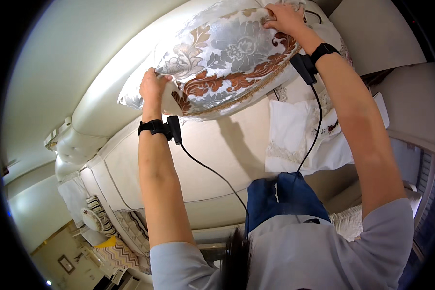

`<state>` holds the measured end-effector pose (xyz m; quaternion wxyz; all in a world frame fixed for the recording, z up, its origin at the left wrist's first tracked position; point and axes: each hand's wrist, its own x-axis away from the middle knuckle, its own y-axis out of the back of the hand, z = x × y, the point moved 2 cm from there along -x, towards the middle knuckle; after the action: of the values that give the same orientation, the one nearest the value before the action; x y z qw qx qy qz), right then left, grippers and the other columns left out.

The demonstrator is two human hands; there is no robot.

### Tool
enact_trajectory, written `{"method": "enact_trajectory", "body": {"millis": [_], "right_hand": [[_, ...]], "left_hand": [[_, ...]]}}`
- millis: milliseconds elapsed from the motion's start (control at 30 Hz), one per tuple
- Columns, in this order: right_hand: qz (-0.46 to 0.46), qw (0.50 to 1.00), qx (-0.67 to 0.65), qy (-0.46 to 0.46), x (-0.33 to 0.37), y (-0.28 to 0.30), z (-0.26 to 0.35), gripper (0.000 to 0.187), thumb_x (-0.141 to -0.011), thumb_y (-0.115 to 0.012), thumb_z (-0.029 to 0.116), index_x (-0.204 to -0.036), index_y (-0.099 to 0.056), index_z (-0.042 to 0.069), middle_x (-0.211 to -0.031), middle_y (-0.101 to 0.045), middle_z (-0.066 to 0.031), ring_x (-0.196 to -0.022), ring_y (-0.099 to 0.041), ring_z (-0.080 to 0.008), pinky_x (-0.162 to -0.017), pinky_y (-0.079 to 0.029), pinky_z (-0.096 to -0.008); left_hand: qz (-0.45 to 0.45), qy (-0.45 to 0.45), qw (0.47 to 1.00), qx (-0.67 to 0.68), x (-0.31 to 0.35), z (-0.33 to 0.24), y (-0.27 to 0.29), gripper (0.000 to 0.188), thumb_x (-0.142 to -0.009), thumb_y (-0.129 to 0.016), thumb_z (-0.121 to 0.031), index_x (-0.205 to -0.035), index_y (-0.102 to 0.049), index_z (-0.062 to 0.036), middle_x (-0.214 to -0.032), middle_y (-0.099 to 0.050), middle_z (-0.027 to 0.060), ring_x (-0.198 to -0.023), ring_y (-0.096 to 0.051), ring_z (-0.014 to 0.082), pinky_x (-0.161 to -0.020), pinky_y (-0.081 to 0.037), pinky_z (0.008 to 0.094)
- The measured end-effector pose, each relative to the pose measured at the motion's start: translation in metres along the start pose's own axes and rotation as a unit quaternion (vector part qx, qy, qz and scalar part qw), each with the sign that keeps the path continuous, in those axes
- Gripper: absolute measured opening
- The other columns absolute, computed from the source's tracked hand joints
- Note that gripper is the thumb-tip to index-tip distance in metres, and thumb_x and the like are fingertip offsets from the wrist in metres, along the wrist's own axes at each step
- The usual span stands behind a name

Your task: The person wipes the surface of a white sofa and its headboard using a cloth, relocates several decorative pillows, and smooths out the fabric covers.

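A large cushion (237,53), white with silver flowers, brown scrolling leaves and a gold trimmed edge, is stretched between my two hands above the cream sofa seat. My left hand (152,88) grips its left end, the thumb on the patterned face. At the far right end, my right hand (286,19) has its fingers closed over the cushion's upper edge. Part of each hand's fingers is hidden behind the fabric. Its lower edge hangs in front of the sofa back.
A white lace-edged cloth (292,128) lies over the right of the sofa seat (208,154). Black cables (212,171) run from the bands on my wrists toward my body. Striped and zigzag cushions (118,251) are at the lower left. A grey panel (377,36) stands at the upper right.
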<state>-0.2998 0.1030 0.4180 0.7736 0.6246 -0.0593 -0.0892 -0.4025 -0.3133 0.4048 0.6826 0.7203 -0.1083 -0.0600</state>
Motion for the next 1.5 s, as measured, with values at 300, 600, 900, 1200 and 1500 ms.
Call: {"method": "enact_trajectory", "body": {"millis": [300, 600, 900, 1200, 1500], "right_hand": [[-0.223, 0.96, -0.15, 0.082, 0.024, 0.027, -0.027, 0.03, -0.081, -0.07, 0.033, -0.103, -0.062, 0.013, -0.077, -0.063, -0.0129, -0.069, -0.06, -0.0327, -0.062, -0.045, -0.0388], [-0.164, 0.971, -0.174, -0.011, 0.024, -0.029, -0.035, 0.041, -0.082, -0.065, 0.047, -0.101, -0.062, 0.011, -0.085, -0.066, -0.0183, -0.079, -0.063, -0.0373, -0.07, -0.049, -0.0472], [-0.106, 0.966, -0.235, 0.029, 0.0, -0.004, -0.015, 0.041, -0.085, -0.063, 0.047, -0.105, -0.06, 0.012, -0.077, -0.063, -0.0122, -0.072, -0.061, -0.0283, -0.065, -0.046, -0.0375], [-0.153, 0.985, -0.053, -0.064, -0.021, -0.077, -0.023, 0.057, -0.085, -0.06, 0.052, -0.123, -0.058, 0.01, -0.106, -0.059, -0.0178, -0.102, -0.055, -0.0358, -0.089, -0.044, -0.0457], [-0.286, 0.958, -0.015, -0.006, -0.003, -0.072, -0.023, 0.053, -0.085, -0.063, 0.042, -0.129, -0.051, 0.015, -0.118, -0.055, -0.0144, -0.112, -0.049, -0.036, -0.095, -0.039, -0.0472]], "left_hand": [[-0.243, -0.078, 0.965, 0.06, -0.012, -0.007, 0.077, 0.031, -0.079, -0.07, -0.038, -0.088, -0.063, -0.0096, -0.077, -0.064, 0.0172, -0.074, -0.06, 0.0406, -0.064, -0.047, 0.045], [-0.18, -0.01, 0.983, 0.034, -0.04, -0.023, 0.041, 0.031, -0.079, -0.071, -0.037, -0.1, -0.066, -0.0145, -0.099, -0.067, 0.0123, -0.09, -0.063, 0.0365, -0.078, -0.049, 0.0441], [-0.187, 0.031, 0.98, 0.059, -0.035, 0.03, 0.055, 0.046, -0.078, -0.073, -0.041, -0.113, -0.067, -0.0107, -0.102, -0.069, 0.0115, -0.094, -0.065, 0.0313, -0.082, -0.05, 0.0392], [-0.09, 0.058, 0.993, 0.055, -0.039, -0.009, -0.013, 0.045, -0.084, -0.064, -0.028, -0.126, -0.055, -0.0187, -0.13, -0.053, 0.0071, -0.106, -0.059, 0.0321, -0.086, -0.048, 0.0419], [-0.143, -0.013, 0.973, 0.18, -0.052, 0.021, -0.028, 0.049, -0.084, -0.066, -0.026, -0.127, -0.052, -0.0065, -0.127, -0.055, 0.0176, -0.114, -0.055, 0.0328, -0.093, -0.045, 0.0407]]}}
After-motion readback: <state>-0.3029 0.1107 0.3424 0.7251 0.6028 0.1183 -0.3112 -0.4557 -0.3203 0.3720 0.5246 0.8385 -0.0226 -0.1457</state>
